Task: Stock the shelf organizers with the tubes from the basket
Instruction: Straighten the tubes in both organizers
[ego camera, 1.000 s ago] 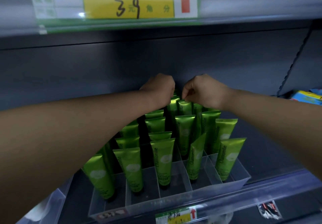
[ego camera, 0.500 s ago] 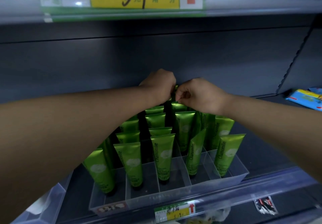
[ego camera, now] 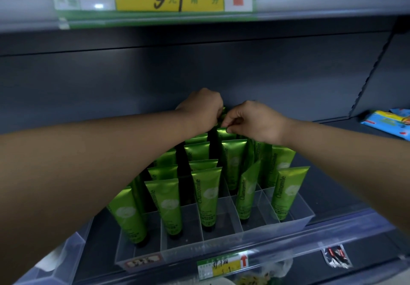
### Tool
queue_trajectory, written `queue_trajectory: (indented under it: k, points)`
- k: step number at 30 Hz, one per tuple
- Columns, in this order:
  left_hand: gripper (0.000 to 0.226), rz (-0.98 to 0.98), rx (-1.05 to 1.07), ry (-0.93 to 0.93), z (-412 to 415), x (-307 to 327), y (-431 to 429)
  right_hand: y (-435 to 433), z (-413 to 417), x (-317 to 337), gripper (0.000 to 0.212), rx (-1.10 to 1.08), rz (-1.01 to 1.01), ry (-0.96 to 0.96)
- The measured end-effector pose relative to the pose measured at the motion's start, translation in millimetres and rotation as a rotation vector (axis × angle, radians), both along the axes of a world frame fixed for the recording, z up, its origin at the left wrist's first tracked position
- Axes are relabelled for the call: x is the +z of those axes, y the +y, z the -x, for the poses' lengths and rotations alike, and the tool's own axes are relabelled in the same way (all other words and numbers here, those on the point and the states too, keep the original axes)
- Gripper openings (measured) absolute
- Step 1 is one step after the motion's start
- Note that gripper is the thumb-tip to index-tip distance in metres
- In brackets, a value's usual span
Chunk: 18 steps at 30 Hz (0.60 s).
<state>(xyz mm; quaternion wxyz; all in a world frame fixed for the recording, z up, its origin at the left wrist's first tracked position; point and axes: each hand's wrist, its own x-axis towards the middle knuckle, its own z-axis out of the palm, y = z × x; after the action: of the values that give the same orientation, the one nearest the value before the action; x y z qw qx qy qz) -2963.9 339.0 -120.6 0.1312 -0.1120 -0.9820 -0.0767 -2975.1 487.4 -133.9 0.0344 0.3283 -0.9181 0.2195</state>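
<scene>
the dark shelf (ego camera: 328, 187) carries a clear organizer (ego camera: 221, 240) with divided lanes. green tubes (ego camera: 208, 196) stand upright in these lanes, caps down. at the back row, the right hand (ego camera: 255, 120) pinches the top edge of the back tube (ego camera: 229, 134). the left hand (ego camera: 202, 111) is curled just beside; i cannot tell what it holds.

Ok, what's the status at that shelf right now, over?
Right hand pinching top of back-row tube. Left hand curled beside it, grip hidden. Clear organizer lined with green tubes. Nothing in the way.
</scene>
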Motion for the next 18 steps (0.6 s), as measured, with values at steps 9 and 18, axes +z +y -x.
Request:
queue_trajectory:
  k: [9, 18]
  points:
    - [0.019, -0.007, 0.002, 0.006, -6.2, 5.4, -1.5, 5.6, -5.3, 9.9, 0.019, -0.018, 0.027, -0.012]
    - [0.023, -0.033, -0.011, 0.005, -24.5, 19.3, -4.4, 26.8, -17.8, 30.9, 0.016, -0.085, 0.092, 0.019]
